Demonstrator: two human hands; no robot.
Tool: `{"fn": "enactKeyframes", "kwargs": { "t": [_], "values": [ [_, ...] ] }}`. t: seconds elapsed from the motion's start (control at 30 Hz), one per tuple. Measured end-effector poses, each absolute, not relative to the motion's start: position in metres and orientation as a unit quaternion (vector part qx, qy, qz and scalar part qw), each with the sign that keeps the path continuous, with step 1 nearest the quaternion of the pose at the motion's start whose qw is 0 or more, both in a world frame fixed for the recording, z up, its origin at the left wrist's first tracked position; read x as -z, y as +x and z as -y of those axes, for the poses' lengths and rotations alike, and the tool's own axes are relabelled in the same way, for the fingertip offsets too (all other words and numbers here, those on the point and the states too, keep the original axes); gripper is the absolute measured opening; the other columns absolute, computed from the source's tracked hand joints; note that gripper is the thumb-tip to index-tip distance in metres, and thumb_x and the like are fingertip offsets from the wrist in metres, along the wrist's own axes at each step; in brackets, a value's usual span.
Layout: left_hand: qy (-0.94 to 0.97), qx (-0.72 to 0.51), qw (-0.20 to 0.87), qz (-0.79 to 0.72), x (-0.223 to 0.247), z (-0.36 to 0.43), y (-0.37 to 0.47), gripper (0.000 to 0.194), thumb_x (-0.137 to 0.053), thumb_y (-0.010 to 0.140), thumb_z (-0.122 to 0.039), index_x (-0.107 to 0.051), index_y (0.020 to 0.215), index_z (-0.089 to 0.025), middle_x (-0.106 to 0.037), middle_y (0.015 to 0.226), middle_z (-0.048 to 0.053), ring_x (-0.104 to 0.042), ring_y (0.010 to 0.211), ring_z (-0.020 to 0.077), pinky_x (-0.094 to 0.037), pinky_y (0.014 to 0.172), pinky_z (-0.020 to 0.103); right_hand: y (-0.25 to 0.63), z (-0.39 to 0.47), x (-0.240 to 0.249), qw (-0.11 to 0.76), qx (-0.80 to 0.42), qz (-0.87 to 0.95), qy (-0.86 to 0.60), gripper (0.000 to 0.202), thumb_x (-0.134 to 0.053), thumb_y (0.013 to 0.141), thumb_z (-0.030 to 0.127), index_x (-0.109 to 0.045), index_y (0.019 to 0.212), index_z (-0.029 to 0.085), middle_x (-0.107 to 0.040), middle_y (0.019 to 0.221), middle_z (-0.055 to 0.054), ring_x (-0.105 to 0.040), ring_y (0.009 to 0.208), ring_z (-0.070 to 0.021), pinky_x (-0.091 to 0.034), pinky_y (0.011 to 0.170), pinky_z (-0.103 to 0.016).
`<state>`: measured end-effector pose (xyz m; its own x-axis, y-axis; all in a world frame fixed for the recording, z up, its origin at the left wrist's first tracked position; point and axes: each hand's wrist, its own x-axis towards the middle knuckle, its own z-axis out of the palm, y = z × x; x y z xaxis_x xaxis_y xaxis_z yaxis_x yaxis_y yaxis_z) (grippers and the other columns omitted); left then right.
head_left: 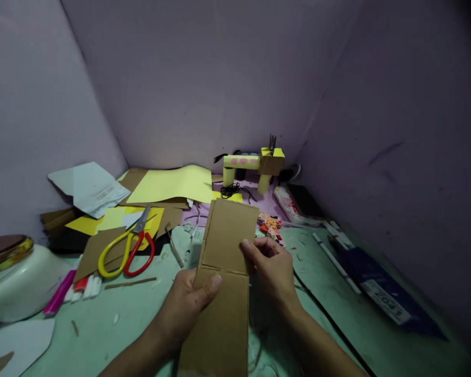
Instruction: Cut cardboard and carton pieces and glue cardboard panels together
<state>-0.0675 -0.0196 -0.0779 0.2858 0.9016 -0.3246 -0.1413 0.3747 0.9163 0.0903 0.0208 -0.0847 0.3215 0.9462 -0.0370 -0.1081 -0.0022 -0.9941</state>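
A long brown piece of cardboard (220, 324), creased across its middle, is held up in front of me. My left hand (190, 301) grips its left edge just below the crease, thumb lying on the face. On the right edge above the crease, my right hand (270, 262) pinches the upper panel between thumb and fingers. The fingertips behind the cardboard are hidden. Left of the cardboard lie scissors (137, 248) with one yellow and one red handle, resting on paper and cardboard scraps.
Yellow paper (172, 183) lies at the back. A small paper animal figure (251, 162) stands near the wall beside black cord (233, 191). Markers (88, 287) and a white rounded object (23, 283) sit at left. A dark blue pouch (388, 293) and a black cable (333, 322) are at right.
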Motion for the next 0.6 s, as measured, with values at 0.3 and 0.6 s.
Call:
{"fn": "enactKeyframes", "kwargs": {
  "t": [0.3, 0.6],
  "values": [
    [0.436, -0.379, 0.679, -0.452, 0.0783, 0.0199, -0.0662, 0.047, -0.07, 0.07, -0.049, -0.07, 0.102, -0.015, -0.073, 0.081, 0.01, -0.065, 0.065, 0.0231, -0.049, 0.062, 0.032, 0.0909, -0.0225, 0.0877, 0.592, -0.439, 0.372, -0.564, 0.043, -0.08, 0.055, 0.031, -0.049, 0.084, 0.021, -0.053, 0.047, 0.009, -0.046, 0.043, -0.0113, -0.037, 0.046, -0.023],
    [0.462, -0.389, 0.667, -0.437, 0.0822, 0.0186, -0.0647, 0.044, -0.069, 0.069, -0.053, -0.074, 0.091, -0.016, -0.074, 0.081, 0.008, -0.065, 0.07, 0.0236, -0.049, 0.069, 0.033, 0.0927, -0.0262, 0.087, 0.556, -0.598, 0.439, -0.374, 0.037, -0.073, 0.064, 0.043, -0.061, 0.089, 0.018, -0.072, 0.091, -0.009, -0.066, 0.086, -0.0257, -0.049, 0.08, -0.039]
  ]
}}
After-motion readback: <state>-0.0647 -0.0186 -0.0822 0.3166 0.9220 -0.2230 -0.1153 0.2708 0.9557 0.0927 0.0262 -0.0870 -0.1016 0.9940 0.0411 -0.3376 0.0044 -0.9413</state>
